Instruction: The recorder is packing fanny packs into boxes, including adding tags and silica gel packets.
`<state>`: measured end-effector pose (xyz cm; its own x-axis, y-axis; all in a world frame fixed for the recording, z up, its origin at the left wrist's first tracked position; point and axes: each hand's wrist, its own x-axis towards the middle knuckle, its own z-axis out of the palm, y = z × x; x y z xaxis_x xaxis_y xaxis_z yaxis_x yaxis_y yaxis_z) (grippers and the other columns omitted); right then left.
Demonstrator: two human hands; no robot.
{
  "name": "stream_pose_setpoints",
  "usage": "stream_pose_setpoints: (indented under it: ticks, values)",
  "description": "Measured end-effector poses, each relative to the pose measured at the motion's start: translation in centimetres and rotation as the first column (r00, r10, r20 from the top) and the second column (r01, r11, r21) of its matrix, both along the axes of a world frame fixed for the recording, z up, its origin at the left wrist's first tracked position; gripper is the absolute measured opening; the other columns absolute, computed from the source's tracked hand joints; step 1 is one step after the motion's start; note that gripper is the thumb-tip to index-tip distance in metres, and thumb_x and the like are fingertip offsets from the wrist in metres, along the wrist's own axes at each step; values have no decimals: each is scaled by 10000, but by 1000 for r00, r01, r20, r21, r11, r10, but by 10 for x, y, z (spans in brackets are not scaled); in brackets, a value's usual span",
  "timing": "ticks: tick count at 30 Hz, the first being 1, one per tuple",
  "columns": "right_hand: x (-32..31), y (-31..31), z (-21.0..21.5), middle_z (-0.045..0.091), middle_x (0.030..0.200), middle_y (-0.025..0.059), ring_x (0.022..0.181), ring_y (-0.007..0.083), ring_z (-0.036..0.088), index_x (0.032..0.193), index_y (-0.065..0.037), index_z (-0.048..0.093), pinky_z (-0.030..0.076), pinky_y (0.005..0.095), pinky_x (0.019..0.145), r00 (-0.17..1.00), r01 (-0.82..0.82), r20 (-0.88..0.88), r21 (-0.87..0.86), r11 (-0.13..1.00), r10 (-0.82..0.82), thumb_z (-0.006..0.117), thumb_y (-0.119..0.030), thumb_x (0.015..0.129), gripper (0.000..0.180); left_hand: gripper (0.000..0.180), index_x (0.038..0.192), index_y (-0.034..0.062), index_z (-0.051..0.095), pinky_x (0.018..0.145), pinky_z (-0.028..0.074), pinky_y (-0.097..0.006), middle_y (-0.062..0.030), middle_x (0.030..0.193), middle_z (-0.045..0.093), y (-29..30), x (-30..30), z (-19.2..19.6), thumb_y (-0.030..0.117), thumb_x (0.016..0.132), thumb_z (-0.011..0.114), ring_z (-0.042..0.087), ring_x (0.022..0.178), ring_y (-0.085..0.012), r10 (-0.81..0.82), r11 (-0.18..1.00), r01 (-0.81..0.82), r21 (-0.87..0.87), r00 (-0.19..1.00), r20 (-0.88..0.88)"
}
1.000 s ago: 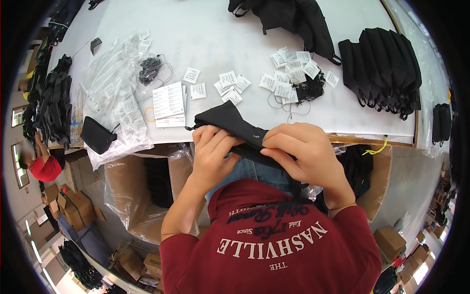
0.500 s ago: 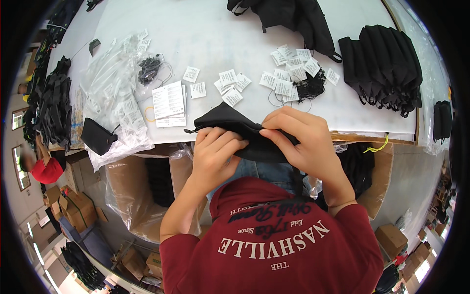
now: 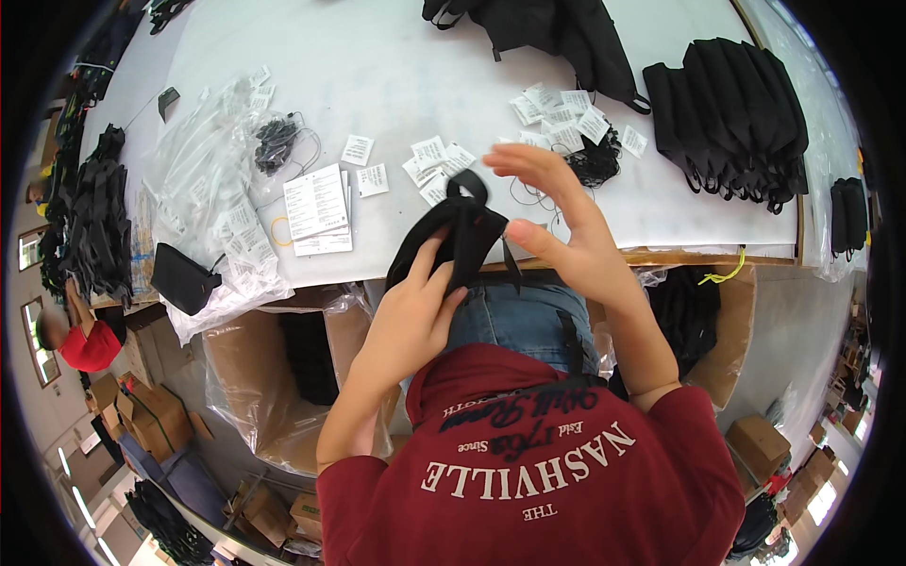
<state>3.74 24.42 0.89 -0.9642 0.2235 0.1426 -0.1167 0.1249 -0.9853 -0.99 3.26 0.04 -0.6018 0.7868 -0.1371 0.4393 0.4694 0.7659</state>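
Observation:
A black fabric pouch [image 3: 477, 236] with a loop standing up at its top is held at the table's front edge. My left hand [image 3: 404, 325] grips it from the left, its fingers pressed onto the cloth. Just to the right, my right hand [image 3: 578, 236] is off the cloth, thumb and fingers spread apart. A short dangling strip hangs at the pouch's right side. Small white labels [image 3: 429, 153] lie just beyond the pouch, and more labels [image 3: 563, 123] sit by a bundle of black cords [image 3: 596, 162].
Clear plastic bags [image 3: 212, 179], white printed sheets [image 3: 316, 203] and a small black zip pouch [image 3: 184, 279] lie at left. Folded black pouches [image 3: 727, 123] are stacked at right, with more black fabric [image 3: 557, 42] at the back. Open cartons [image 3: 255, 358] stand below the table edge.
My right hand has let go of the pouch and opened. The pouch, still in my left hand, has turned from lying broad to upright, bringing its loop to the top.

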Motion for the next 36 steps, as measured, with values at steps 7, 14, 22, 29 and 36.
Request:
stream_pose_setpoints:
  ticks: [7, 14, 22, 29, 36]
  values:
    - [32, -13, -47, 608, 1142, 111, 1136, 212, 540, 1358, -94, 409, 382, 356, 996, 889, -173, 406, -127, 977, 210, 744, -223, 774, 685, 308, 1168, -22, 583, 924, 436, -350, -223, 1369, 440, -15, -2, -25, 108, 889, 598, 537, 1154, -349, 180, 957, -212, 197, 969, 171]
    - [31, -38, -72, 647, 999, 55, 925, 124, 609, 1081, -3, 611, 473, 258, 840, 928, 93, 347, -568, 818, 135, 651, -54, 856, 234, 283, 1138, -49, 587, 864, 436, -236, -38, 1108, 623, -13, 13, -34, 98, 898, 622, 557, 983, -106, 219, 757, -594, 273, 624, 751]
    - [29, 24, -44, 613, 710, 9, 613, 79, 572, 912, -32, 629, 428, 219, 588, 873, 465, 323, -326, 823, -365, 696, -123, 832, 138, 216, 964, -22, 626, 664, 435, -230, -22, 779, 620, -25, -8, -26, 173, 878, 662, 507, 733, -56, 313, 901, -424, 85, 775, 548]
    - [13, 52, -64, 585, 711, 0, 637, 124, 519, 801, -145, 619, 382, 263, 570, 892, 399, 367, -914, 74, -265, 680, -295, 864, 174, 292, 889, -12, 619, 535, 412, -277, -114, 622, 546, -15, -12, 5, 260, 827, 703, 481, 540, -152, -32, 998, 53, -27, 863, 504]
    - [1, 20, -71, 382, 578, -23, 505, 98, 347, 768, -114, 510, 296, 244, 477, 941, 334, 336, -940, 65, 24, 554, -342, 942, 290, 318, 866, 15, 624, 480, 379, -320, -167, 575, 496, -5, -15, 10, 315, 807, 711, 444, 469, -288, -209, 972, 235, -14, 887, 412]
